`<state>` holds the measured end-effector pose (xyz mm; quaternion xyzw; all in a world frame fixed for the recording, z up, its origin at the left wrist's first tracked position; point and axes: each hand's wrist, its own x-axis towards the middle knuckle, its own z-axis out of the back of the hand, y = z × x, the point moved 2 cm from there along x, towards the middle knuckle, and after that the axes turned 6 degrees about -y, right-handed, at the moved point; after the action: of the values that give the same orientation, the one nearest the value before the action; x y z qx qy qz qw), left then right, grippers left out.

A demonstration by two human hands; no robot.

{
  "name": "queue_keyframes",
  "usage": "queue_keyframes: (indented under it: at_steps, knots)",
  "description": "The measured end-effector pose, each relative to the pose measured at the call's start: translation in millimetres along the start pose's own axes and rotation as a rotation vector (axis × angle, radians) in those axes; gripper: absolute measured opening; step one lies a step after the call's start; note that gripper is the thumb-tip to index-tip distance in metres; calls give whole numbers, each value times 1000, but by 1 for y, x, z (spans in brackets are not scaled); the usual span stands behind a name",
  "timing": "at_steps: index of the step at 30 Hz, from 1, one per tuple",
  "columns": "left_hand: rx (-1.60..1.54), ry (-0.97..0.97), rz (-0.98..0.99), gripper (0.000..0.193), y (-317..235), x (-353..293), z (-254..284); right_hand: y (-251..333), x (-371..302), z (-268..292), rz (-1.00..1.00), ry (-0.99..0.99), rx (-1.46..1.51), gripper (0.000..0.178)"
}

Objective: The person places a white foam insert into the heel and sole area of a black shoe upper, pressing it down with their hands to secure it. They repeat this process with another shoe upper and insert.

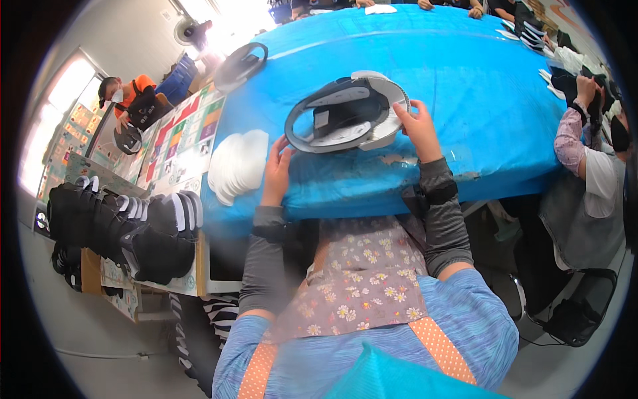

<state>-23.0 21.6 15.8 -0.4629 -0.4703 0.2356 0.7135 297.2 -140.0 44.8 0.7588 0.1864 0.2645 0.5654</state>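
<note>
Between my hands, above the near edge of the blue-covered table, is a black, grey and white cap point(341, 121), tilted so that its open inside faces me. A dark oval band rims it, and pale pieces show within. My left hand point(277, 174) holds the lower left of the rim by its fingertips. On the right edge, the thumb and fingers of my right hand point(416, 123) pinch the light grey part. Just left of my left hand lies a fanned stack of white rounded pieces point(237, 166). Farther back at the left is another dark-rimmed cap point(242, 66), somewhat blurred.
Stacked black-and-white caps point(133, 223) fill a side table at my left. Beyond it, a masked person in orange point(136, 100) handles a dark cap. At the right, a person's arm point(573, 136) reaches among dark and white pieces. More hands line the far edge of the blue table point(465, 86).
</note>
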Motion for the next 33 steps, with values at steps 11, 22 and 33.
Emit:
queue_keyframes:
  at_steps: [11,22,33]
  knots:
    - [281,-337,-173,25,-22,-11,8,-14,-13,33,-419,392,214,27]
    - [1039,-340,-433,29,-35,-16,27,-28,-33,29,-152,281,232,28]
    - [1335,-514,19,64,1,-28,82,-44,-24,32,-80,224,0,32]
